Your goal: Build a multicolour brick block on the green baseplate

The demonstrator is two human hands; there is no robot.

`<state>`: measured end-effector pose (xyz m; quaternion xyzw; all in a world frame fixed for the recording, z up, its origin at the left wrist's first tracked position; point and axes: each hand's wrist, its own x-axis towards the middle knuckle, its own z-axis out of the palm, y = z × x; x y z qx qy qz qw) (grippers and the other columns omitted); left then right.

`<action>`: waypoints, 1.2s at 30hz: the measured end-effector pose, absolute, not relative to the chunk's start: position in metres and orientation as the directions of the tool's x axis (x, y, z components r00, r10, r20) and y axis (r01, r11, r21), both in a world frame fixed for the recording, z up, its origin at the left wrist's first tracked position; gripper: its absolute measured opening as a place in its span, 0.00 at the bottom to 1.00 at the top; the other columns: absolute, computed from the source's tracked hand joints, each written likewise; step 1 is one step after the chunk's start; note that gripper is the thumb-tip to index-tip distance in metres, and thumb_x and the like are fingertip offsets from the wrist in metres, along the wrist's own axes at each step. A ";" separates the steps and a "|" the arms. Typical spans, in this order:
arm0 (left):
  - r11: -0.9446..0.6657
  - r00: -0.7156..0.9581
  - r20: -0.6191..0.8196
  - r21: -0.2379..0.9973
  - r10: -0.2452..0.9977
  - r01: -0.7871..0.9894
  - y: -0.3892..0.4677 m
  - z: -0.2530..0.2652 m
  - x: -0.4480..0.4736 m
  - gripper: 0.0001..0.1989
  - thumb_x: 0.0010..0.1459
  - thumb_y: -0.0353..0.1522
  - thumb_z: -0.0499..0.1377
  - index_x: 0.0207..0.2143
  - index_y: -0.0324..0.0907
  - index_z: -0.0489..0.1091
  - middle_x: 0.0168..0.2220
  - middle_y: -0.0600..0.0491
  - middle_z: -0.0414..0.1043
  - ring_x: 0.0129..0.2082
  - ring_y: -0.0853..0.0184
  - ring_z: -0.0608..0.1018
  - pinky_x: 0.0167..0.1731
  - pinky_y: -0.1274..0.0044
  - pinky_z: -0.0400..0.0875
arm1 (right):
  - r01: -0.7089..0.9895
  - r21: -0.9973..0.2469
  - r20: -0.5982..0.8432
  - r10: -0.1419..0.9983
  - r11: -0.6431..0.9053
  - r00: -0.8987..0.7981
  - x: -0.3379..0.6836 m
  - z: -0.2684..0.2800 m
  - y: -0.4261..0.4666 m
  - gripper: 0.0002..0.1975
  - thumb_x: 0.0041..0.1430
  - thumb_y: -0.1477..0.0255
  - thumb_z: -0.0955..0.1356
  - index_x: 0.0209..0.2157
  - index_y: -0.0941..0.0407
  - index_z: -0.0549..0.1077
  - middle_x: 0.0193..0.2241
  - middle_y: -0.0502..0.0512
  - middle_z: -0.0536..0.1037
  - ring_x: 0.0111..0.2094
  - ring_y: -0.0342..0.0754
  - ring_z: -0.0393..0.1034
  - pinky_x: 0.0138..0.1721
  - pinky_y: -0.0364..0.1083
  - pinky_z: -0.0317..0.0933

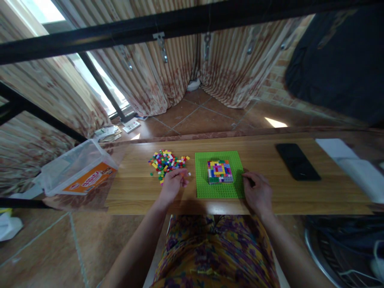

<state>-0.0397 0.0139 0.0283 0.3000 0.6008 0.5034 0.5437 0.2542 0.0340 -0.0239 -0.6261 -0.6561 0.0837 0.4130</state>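
A square structure of multicoloured toy bricks [220,172] stands on a green studded baseplate [201,190]. Along the plate's right edge, my right hand [258,190] is closed, its fingertips pinching at that edge. My left hand [174,182] hovers at the near right side of a loose heap of small coloured bricks [168,162]. Its fingers are curled together in a pinch; whatever they hold is too small to make out. A single white brick [189,174] lies just beside those fingertips.
The wooden table [144,204] carries a black phone [298,162] on the right, with white paper [339,148] beyond it. At the left stands a clear plastic box [75,164] with an orange label. A dark metal bar [192,18] crosses overhead.
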 end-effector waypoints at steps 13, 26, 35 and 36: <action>0.290 -0.241 -0.239 0.934 0.941 0.207 0.015 0.023 -0.041 0.10 0.53 0.31 0.60 0.40 0.40 0.74 0.32 0.52 0.76 0.21 0.72 0.73 0.20 0.80 0.68 | 0.760 -0.616 0.442 0.889 0.206 0.118 0.255 -0.025 0.034 0.12 0.58 0.67 0.62 0.32 0.56 0.77 0.35 0.60 0.78 0.39 0.54 0.71 0.44 0.54 0.65; 0.010 -0.057 0.050 0.661 0.997 0.751 0.012 0.029 -0.034 0.14 0.55 0.25 0.56 0.44 0.42 0.72 0.45 0.47 0.75 0.42 0.62 0.76 0.46 0.72 0.70 | 0.749 -0.629 0.437 0.891 0.207 0.121 0.255 -0.025 0.034 0.12 0.58 0.68 0.63 0.32 0.55 0.77 0.35 0.59 0.78 0.39 0.54 0.71 0.44 0.54 0.64; 0.020 -0.007 -0.046 0.284 0.999 0.959 0.021 0.033 -0.020 0.12 0.65 0.30 0.48 0.39 0.41 0.71 0.44 0.45 0.72 0.36 0.64 0.76 0.34 0.75 0.69 | 0.734 -0.648 0.426 0.895 0.201 0.131 0.254 -0.024 0.034 0.11 0.58 0.68 0.63 0.32 0.55 0.76 0.35 0.59 0.78 0.39 0.54 0.71 0.44 0.54 0.64; 0.020 -0.008 -0.045 0.277 0.999 0.961 0.020 0.033 -0.020 0.12 0.65 0.30 0.48 0.40 0.41 0.71 0.44 0.45 0.72 0.36 0.64 0.76 0.33 0.75 0.68 | 0.733 -0.650 0.425 0.896 0.200 0.132 0.254 -0.023 0.034 0.11 0.58 0.68 0.63 0.32 0.55 0.76 0.35 0.59 0.78 0.39 0.54 0.71 0.44 0.54 0.64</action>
